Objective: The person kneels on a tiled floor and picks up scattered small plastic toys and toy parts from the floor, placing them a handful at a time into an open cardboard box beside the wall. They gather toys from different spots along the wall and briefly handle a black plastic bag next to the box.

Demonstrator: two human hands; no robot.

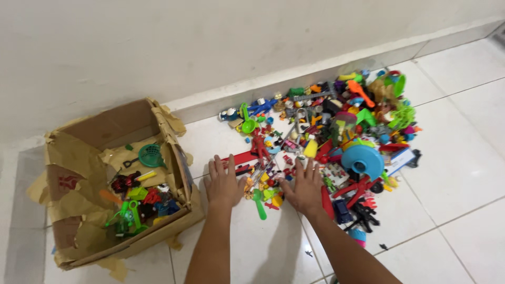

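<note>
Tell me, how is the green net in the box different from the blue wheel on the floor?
The net lies in the box; the wheel sits in the floor pile. The net is green, meshed, with a dark handle; the wheel is blue, solid and bigger. Both are round.

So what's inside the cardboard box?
The cardboard box holds a few toys: a green strainer, a dark red-and-black figure, a green plastic piece and small red bits. Crumpled brown flaps hide part of the bottom, so anything beneath them can't be seen.

Mixed small plastic toys [326,137] heaped on floor tiles.
</note>
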